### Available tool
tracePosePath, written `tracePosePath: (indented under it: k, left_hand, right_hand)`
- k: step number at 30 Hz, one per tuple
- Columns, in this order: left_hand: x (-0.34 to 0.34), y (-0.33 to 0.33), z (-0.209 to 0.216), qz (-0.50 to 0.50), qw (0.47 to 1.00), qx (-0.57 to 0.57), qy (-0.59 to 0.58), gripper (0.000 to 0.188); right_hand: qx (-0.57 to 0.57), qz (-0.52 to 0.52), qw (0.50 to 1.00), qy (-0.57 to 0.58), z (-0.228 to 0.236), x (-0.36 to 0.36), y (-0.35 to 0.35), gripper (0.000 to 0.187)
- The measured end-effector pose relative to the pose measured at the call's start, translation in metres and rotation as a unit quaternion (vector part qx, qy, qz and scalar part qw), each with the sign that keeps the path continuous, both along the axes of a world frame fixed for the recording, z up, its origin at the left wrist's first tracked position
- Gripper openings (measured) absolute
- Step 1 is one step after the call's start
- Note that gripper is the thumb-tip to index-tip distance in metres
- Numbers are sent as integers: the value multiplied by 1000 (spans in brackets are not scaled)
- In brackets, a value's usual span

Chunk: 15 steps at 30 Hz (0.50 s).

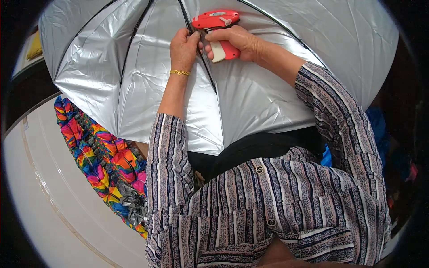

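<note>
An opened umbrella (263, 96) spreads across the upper view, its silver side facing me, with dark ribs running over the cloth. My left hand (183, 51) is closed, thumb and fingers pinching one black rib (208, 73) and the cloth beside it. My right hand (237, 40) wraps round the cream and red grip of a red pistol-grip tool (215, 18), which looks like a tagging gun. The tool's narrow front end points left, right beside the rib above my left fingers. What lies between my left fingertips is too small to tell.
Folded rainbow-coloured umbrellas (107, 156) lie in rows on the left, a crumpled silver piece (132, 203) among them. Beyond them is a curved white surface (53, 187). A yellow item (34, 47) sits at the far left. Blue material (377, 127) shows at the right.
</note>
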<state>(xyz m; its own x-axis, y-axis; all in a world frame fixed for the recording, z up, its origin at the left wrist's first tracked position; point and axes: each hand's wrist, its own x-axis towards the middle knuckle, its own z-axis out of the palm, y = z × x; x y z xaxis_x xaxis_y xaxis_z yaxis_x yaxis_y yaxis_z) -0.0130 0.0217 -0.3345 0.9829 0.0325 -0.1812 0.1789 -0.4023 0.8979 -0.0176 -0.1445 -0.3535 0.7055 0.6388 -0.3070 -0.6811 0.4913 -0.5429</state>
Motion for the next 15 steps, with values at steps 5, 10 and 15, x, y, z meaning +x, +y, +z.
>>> tracePosePath:
  k: [5, 10, 15]
  left_hand:
    - [3, 3, -3, -5, 1000, -4, -8, 14]
    - [4, 6, -5, -16, 1000, 7, -12, 14]
    - [5, 5, -5, -10, 1000, 14, -1, 14]
  right_hand:
    - [12, 1, 1000, 0, 1, 1, 0, 23]
    - [8, 9, 1000, 1, 0, 3, 0, 22]
    - [16, 7, 1000, 6, -2, 4, 1, 21]
